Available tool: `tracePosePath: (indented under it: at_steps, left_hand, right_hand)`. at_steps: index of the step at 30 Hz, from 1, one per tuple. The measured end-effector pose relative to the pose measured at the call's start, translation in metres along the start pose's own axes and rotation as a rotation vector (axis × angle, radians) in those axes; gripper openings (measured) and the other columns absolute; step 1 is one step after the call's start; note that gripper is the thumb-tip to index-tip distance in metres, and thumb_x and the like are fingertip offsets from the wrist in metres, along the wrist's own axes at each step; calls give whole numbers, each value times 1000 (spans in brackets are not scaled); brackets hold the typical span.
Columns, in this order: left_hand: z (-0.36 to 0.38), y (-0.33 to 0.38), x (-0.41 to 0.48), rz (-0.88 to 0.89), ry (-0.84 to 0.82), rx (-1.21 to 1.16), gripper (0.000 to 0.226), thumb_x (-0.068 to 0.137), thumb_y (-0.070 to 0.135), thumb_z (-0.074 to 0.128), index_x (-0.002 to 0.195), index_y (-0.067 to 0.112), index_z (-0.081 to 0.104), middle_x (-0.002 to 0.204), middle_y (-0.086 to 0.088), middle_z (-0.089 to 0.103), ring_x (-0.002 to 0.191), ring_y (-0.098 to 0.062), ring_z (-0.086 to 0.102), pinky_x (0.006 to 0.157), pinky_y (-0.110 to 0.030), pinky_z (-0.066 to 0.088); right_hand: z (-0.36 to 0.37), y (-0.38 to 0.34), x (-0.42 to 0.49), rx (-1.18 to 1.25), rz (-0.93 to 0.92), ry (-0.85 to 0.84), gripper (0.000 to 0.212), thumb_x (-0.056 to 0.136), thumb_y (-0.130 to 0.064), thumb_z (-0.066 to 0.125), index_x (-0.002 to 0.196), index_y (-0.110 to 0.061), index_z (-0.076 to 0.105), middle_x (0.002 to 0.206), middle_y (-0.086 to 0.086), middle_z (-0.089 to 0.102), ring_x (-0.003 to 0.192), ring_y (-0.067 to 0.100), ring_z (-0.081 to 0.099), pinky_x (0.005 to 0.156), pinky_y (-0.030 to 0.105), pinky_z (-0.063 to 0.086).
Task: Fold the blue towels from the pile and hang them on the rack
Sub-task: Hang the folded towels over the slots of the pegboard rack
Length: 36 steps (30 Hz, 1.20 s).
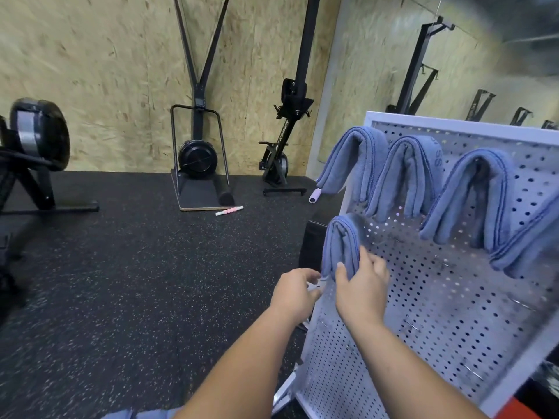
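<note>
Right hand [361, 285] pinches a blue towel [340, 243] on the rack [438, 297]; left hand [295, 287] beside it, grip unclear; four more towels [405, 173] hang; pile unseen.

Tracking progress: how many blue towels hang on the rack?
5 towels: three along the top row, one cut off at the right edge, one lower left pinched by the right hand. Others may hang out of view.

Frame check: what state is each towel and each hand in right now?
Lower towel: folded, hung on rack, bottom pinched by right hand.
Top left towel: folded, hanging untouched.
Top middle towel: folded, hanging untouched.
Top right towel: folded, hanging untouched.
Left hand: beside rack edge, grip unclear.
</note>
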<state>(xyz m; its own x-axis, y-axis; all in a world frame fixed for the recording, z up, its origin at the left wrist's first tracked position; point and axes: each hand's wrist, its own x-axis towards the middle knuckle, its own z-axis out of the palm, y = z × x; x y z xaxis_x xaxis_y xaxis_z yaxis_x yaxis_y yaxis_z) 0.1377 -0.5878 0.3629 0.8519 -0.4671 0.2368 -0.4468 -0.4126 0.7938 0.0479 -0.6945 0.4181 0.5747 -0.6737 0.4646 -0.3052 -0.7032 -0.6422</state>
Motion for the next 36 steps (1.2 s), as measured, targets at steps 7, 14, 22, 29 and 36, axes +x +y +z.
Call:
tracePosePath:
  at_steps: [7, 14, 22, 29, 36]
  left_hand:
    - [-15, -57, -78, -149, -1, 50, 33, 96, 34, 76, 128, 32, 71, 116, 15, 73, 104, -11, 68, 96, -35, 56]
    - [-48, -144, -173, -382, -6, 98, 31, 97, 33, 73, 127, 31, 69, 107, 17, 64, 102, -16, 66, 91, -34, 55]
    - [-91, -235, -275, -705, 7, 191, 36, 98, 29, 68, 134, 31, 64, 126, 9, 68, 116, -19, 65, 96, -31, 52]
    - [-125, -283, -315, -905, 36, 278, 37, 89, 29, 68, 126, 34, 65, 129, 3, 71, 116, -25, 67, 96, -36, 55]
    - [-127, -327, -323, -1000, 60, 298, 46, 93, 29, 67, 138, 31, 61, 134, -1, 65, 119, -27, 65, 97, -43, 56]
  right_hand:
    - [13, -16, -53, -40, -27, -121, 62, 100, -31, 61, 158, -14, 45, 148, 4, 43, 135, 27, 39, 106, 45, 43]
    - [72, -26, -129, -105, -55, -480, 63, 101, -37, 62, 156, -12, 46, 153, 14, 44, 139, 35, 45, 115, 45, 40]
    - [148, -37, -226, -178, -86, -846, 65, 102, -39, 61, 159, -14, 43, 155, 14, 39, 139, 38, 41, 114, 44, 38]
    - [209, -51, -278, -227, -124, -1055, 65, 102, -39, 61, 160, -17, 40, 155, 12, 39, 139, 36, 42, 113, 41, 39]
    - [266, -53, -304, -301, -146, -1176, 65, 100, -39, 58, 159, -20, 40, 154, 12, 40, 138, 36, 45, 114, 42, 40]
